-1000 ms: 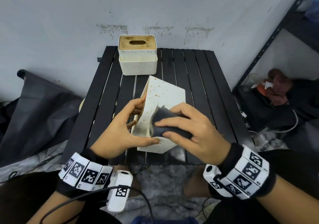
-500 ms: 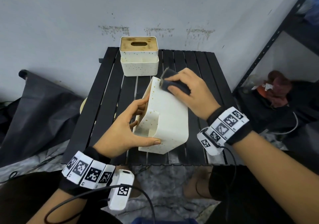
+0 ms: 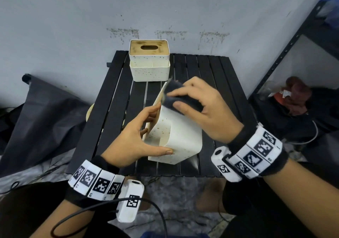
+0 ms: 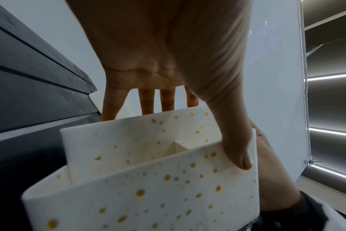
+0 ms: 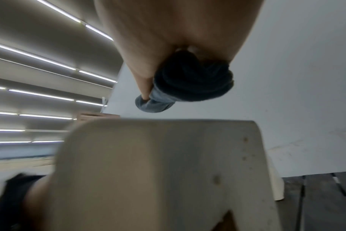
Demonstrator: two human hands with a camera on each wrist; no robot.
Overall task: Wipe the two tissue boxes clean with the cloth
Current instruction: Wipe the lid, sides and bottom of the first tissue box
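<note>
A white tissue box (image 3: 180, 138) speckled with orange spots stands tipped on the black slatted table (image 3: 110, 109). My left hand (image 3: 135, 138) grips it, thumb on the near side (image 4: 235, 150), fingers on the far side. My right hand (image 3: 200, 105) holds a bunched dark grey cloth (image 3: 176, 96) against the box's upper far edge; the right wrist view shows the cloth (image 5: 190, 81) above the box's (image 5: 158, 171) wall. A second speckled white tissue box (image 3: 149, 59) with a stained brown slotted lid stands upright at the table's back edge, untouched.
A grey wall rises right behind the table. A dark metal shelf frame (image 3: 286, 50) stands to the right, with reddish cloth (image 3: 295, 94) and cables on the floor. Black bags (image 3: 40, 120) lie on the left. Bare slats stretch right of the boxes.
My right hand swept the cloth from the box's near lower face up to its far top edge, then drew back slightly towards me. The left hand kept its grip and tilted the box.
</note>
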